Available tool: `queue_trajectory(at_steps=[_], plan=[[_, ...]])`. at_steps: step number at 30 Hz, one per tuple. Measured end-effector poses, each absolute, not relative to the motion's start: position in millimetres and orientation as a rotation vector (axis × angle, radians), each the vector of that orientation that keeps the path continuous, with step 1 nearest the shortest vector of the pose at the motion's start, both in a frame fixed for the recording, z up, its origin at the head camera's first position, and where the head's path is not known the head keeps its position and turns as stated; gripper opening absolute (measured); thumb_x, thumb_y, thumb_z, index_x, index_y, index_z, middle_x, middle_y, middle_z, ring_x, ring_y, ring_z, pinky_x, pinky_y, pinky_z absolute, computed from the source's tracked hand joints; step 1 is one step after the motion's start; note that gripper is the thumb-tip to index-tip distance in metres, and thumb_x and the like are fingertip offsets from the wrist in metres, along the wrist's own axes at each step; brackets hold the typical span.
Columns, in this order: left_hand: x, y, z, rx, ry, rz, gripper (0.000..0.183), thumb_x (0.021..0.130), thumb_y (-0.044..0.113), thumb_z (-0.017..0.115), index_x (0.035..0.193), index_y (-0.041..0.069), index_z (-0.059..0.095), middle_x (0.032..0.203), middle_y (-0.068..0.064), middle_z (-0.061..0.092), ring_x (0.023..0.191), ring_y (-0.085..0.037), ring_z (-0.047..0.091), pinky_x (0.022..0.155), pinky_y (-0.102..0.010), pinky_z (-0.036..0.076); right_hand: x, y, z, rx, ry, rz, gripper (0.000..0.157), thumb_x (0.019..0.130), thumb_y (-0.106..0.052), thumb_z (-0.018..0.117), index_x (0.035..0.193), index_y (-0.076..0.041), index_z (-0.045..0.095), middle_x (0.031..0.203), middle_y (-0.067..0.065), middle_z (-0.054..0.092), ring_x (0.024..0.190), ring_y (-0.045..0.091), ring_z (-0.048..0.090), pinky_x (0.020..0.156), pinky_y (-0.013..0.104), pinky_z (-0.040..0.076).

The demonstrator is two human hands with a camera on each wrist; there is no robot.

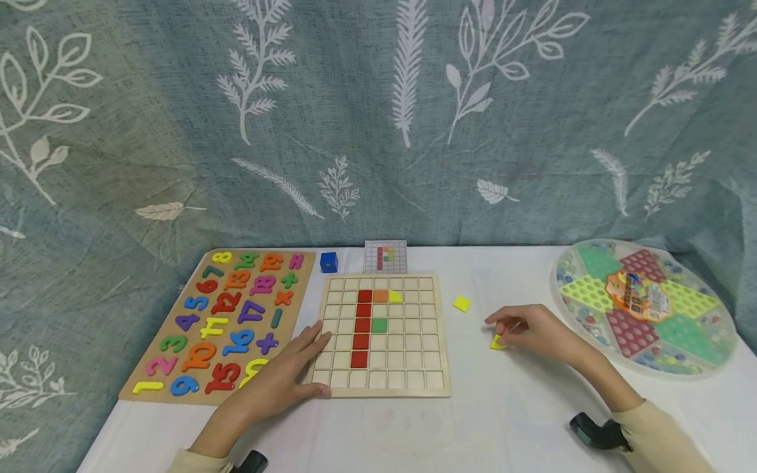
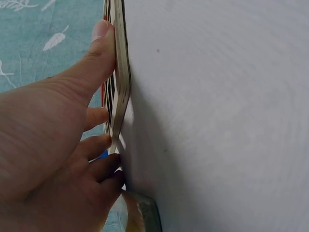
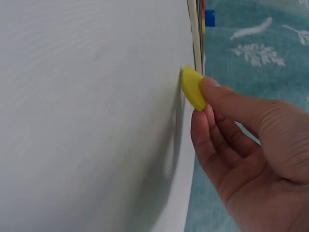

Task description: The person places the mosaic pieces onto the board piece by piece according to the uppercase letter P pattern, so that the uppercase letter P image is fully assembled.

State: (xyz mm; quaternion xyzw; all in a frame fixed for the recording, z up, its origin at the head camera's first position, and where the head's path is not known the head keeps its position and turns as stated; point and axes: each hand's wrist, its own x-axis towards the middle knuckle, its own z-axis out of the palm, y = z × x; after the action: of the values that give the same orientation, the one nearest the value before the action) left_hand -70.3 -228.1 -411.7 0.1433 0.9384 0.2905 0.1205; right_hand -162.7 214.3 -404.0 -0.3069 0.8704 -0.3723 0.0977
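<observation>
A wooden grid board (image 1: 414,378) lies mid-table. It bears a column of red square tiles (image 1: 361,325), an orange tile (image 1: 380,295), a yellow tile (image 1: 395,297) with one rounded corner and a green tile (image 1: 378,325). My left hand (image 1: 282,381) rests on the board's left side, its thumb near the front corner and the fingers spread along the edge. To the right of the board, my right hand (image 1: 535,332) pinches a yellow tile with a curved edge (image 3: 192,88) between thumb and fingers, just over the tabletop. Another yellow tile (image 1: 462,303) lies between board and right hand.
Left of the board lies a number puzzle (image 1: 236,315). Behind the board are a blue cube (image 1: 328,263) and a pattern card (image 1: 386,256). A round marble game board (image 1: 644,309) lies at the right, close to my right forearm. A leaf-patterned cloth (image 1: 378,131) hangs behind.
</observation>
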Motion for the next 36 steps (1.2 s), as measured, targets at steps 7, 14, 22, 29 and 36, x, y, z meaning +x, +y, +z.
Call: queue_trajectory(at_steps=[7, 14, 22, 29, 36], plan=[[-70, -227, -410, 0.427, 2.748, 0.847, 0.090, 0.080, 0.050, 0.074, 0.152, 0.009, 0.037, 0.162, -0.012, 0.018, 0.148, -0.040, 0.014, 0.115, -0.059, 0.023, -170, 188, -405, -0.985, 2.519, -1.149, 0.026, 0.084, -0.004, 0.076, 0.109, -0.001, 0.071, 0.086, -0.002, 0.066, 0.080, 0.005, 0.059, 0.074, 0.025, 0.055], [-70, -226, -411, 0.424, 2.742, 0.850, 0.090, 0.080, 0.049, 0.074, 0.152, 0.009, 0.037, 0.162, -0.012, 0.019, 0.147, -0.040, 0.014, 0.115, -0.058, 0.023, -177, 160, -401, -1.015, 2.454, -1.148, 0.025, 0.085, -0.001, 0.074, 0.110, 0.001, 0.070, 0.086, -0.002, 0.066, 0.081, 0.007, 0.059, 0.075, 0.026, 0.055], [-70, -227, -412, 0.409, 2.738, 0.847, 0.091, 0.080, 0.051, 0.073, 0.152, 0.011, 0.036, 0.163, -0.011, 0.019, 0.148, -0.039, 0.014, 0.115, -0.058, 0.023, -186, 131, -400, -1.030, 2.376, -1.173, 0.026, 0.086, -0.003, 0.074, 0.111, -0.001, 0.071, 0.087, -0.003, 0.065, 0.081, 0.008, 0.060, 0.077, 0.025, 0.056], [-69, -227, -411, 0.417, 2.743, 0.845, 0.090, 0.080, 0.051, 0.073, 0.152, 0.010, 0.036, 0.162, -0.011, 0.019, 0.148, -0.039, 0.014, 0.115, -0.058, 0.023, -191, 109, -399, -1.067, 2.362, -1.175, 0.026, 0.086, -0.004, 0.074, 0.111, -0.001, 0.071, 0.086, -0.003, 0.067, 0.080, 0.008, 0.061, 0.076, 0.026, 0.056], [-69, -228, -411, 0.422, 2.748, 0.842, 0.090, 0.080, 0.050, 0.074, 0.152, 0.009, 0.037, 0.162, -0.012, 0.019, 0.148, -0.039, 0.013, 0.115, -0.058, 0.023, -194, 90, -400, -1.059, 2.346, -1.180, 0.025, 0.087, -0.002, 0.073, 0.112, -0.001, 0.071, 0.086, -0.003, 0.067, 0.078, 0.008, 0.061, 0.075, 0.024, 0.055]])
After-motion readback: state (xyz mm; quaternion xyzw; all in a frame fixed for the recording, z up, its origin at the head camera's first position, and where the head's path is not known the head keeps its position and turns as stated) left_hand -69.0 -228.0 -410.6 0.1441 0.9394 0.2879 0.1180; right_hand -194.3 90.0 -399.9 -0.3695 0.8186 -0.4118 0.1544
